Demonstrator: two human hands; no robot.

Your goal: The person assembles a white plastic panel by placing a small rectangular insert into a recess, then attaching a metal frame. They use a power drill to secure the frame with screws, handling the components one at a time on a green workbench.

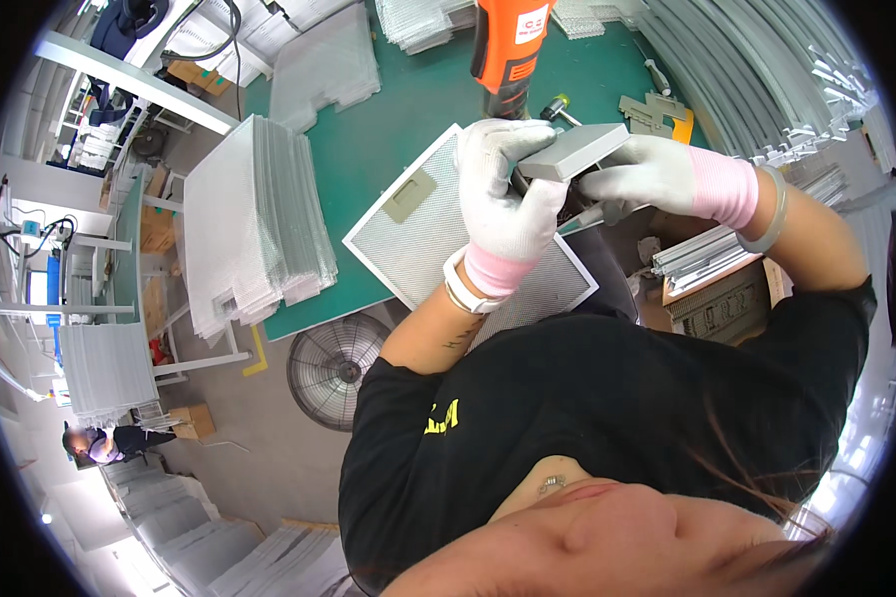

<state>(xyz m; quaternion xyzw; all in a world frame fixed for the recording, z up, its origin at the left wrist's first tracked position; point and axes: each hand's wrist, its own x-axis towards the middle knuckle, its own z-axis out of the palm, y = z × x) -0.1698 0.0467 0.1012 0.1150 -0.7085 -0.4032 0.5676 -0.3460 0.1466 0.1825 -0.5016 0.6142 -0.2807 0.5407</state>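
Black fabric shirt [587,408] closest to camera, matte and loose. Beyond it, both hands in white knit gloves, pink cuffs. Left hand [505,189] half-curled, thumb and fingers gripping left end of grey, flat-faced boxy piece [577,152]; right hand [652,177] bent inward at its right end, fingers curled, exact hold hidden, cannot tell. Piece sits above white-framed, fine-mesh panel [393,244] slanting across smooth green bench [343,164]. Elbows bent, forearms converging.

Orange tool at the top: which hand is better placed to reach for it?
Probably the left hand: it appears nearer the orange tool, while the right hand sits farther off. Both hands are at the grey piece, though.
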